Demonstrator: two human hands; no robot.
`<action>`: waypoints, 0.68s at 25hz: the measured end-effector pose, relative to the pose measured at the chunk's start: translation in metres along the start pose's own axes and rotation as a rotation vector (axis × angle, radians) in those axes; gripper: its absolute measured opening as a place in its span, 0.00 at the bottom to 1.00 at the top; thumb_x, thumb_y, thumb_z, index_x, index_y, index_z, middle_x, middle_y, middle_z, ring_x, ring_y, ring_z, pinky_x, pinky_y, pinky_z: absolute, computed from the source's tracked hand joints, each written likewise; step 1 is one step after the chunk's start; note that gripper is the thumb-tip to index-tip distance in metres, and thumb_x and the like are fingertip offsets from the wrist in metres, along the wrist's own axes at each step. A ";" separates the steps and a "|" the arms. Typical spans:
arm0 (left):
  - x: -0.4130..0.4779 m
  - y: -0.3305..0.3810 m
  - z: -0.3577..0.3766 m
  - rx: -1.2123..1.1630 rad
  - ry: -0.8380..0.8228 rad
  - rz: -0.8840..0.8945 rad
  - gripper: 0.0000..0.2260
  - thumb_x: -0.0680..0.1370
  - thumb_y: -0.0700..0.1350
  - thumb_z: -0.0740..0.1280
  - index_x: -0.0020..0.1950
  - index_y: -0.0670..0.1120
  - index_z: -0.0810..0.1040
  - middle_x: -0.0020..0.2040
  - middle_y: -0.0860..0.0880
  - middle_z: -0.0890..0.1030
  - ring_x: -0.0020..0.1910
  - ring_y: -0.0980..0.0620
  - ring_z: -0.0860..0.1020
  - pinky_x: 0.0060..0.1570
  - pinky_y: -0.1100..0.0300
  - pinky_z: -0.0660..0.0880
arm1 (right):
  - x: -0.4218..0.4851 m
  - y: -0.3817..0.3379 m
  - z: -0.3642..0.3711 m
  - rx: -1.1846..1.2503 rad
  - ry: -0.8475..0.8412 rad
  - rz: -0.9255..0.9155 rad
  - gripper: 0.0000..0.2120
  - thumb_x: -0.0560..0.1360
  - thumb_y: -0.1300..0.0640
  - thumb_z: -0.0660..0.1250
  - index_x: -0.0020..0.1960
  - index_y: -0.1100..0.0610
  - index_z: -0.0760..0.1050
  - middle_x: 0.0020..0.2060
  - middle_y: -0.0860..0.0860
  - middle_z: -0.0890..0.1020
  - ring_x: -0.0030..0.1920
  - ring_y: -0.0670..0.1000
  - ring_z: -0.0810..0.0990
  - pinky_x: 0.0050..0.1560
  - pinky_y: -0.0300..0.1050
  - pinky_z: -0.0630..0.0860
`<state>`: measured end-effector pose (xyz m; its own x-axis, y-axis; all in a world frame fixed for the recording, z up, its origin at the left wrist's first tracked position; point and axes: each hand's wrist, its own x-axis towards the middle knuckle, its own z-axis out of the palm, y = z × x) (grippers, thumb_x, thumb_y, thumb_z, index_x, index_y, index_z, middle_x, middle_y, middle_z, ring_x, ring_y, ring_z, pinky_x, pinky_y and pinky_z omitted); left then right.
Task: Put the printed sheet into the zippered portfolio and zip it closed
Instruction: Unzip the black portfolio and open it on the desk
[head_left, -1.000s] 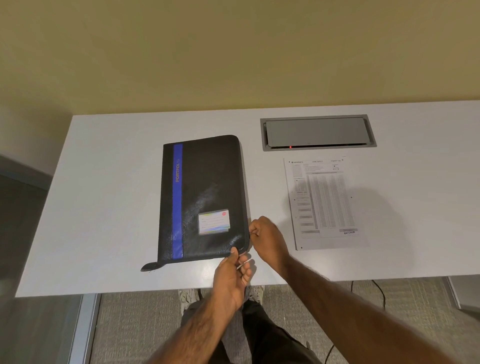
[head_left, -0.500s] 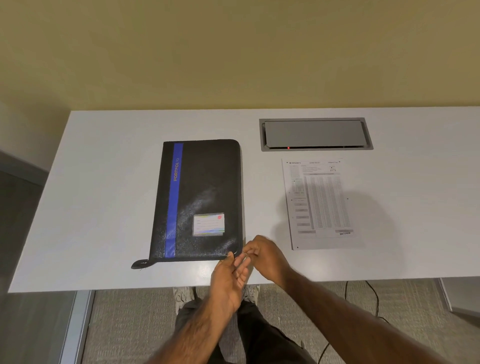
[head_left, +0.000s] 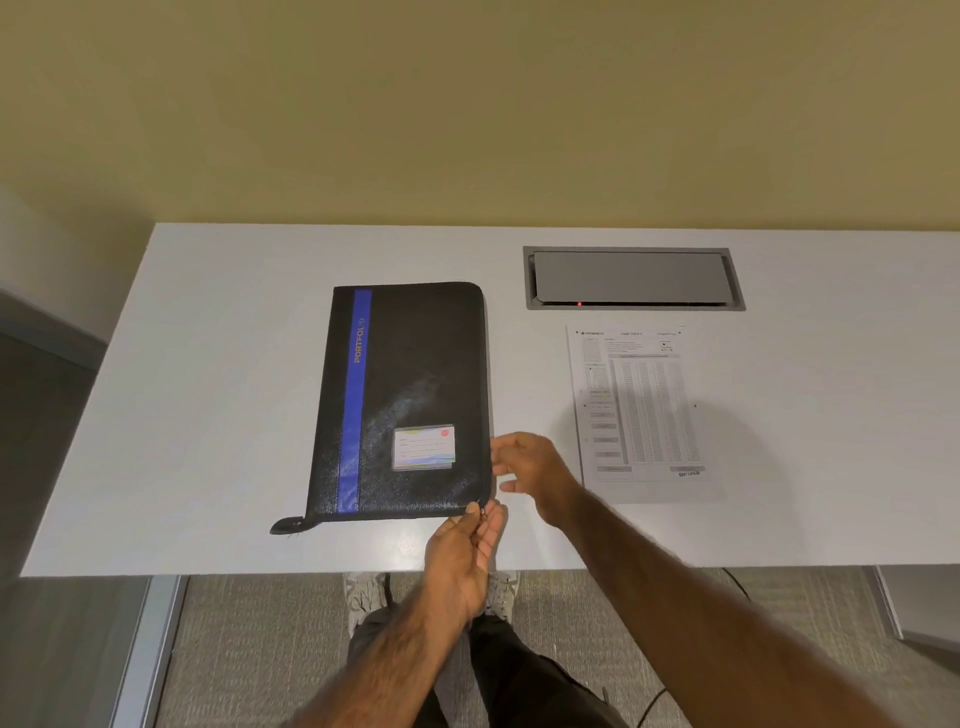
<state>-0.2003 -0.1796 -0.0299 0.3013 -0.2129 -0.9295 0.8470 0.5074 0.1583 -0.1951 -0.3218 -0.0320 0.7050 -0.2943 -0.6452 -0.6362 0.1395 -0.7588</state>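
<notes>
The black zippered portfolio (head_left: 415, 395), with a blue stripe and a card pocket, lies flat and closed on the white table (head_left: 218, 395). My left hand (head_left: 462, 556) is at its near right corner and pinches the small zipper pull (head_left: 483, 514) between thumb and fingers. My right hand (head_left: 535, 467) hovers just right of the portfolio's right edge, fingers spread and relaxed, holding nothing. The printed sheet (head_left: 644, 410) lies flat on the table to the right, apart from both hands.
A grey recessed cable box (head_left: 634, 278) with a red light sits in the table behind the sheet. The table's near edge runs just under my hands. My shoes and a cable show on the carpet below.
My right hand has let go of the portfolio's near right corner, opened and moved up along its right edge. The portfolio now lies flat. My left hand stays at the corner.
</notes>
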 end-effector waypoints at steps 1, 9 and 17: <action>0.000 0.001 -0.002 0.013 0.003 0.004 0.04 0.80 0.31 0.64 0.52 0.32 0.78 0.41 0.35 0.86 0.39 0.43 0.87 0.33 0.57 0.83 | 0.005 -0.008 0.001 0.028 0.007 0.061 0.15 0.81 0.55 0.67 0.65 0.59 0.74 0.57 0.52 0.79 0.59 0.58 0.81 0.52 0.43 0.82; 0.013 0.000 -0.015 0.204 0.001 0.135 0.07 0.78 0.26 0.65 0.54 0.32 0.77 0.47 0.36 0.79 0.39 0.45 0.79 0.47 0.53 0.84 | 0.017 -0.026 0.019 0.054 0.007 0.263 0.03 0.78 0.67 0.68 0.51 0.62 0.76 0.47 0.57 0.84 0.42 0.55 0.84 0.40 0.47 0.83; 0.016 -0.009 -0.024 0.384 0.004 0.390 0.06 0.78 0.27 0.66 0.45 0.36 0.76 0.38 0.38 0.74 0.33 0.47 0.71 0.38 0.51 0.72 | 0.014 -0.033 0.026 0.064 0.046 0.244 0.08 0.77 0.70 0.65 0.44 0.58 0.74 0.49 0.59 0.82 0.44 0.58 0.84 0.38 0.47 0.81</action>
<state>-0.2136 -0.1675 -0.0539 0.6242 -0.0667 -0.7784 0.7718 0.2068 0.6013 -0.1561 -0.3060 -0.0189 0.5172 -0.2869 -0.8064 -0.7635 0.2710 -0.5861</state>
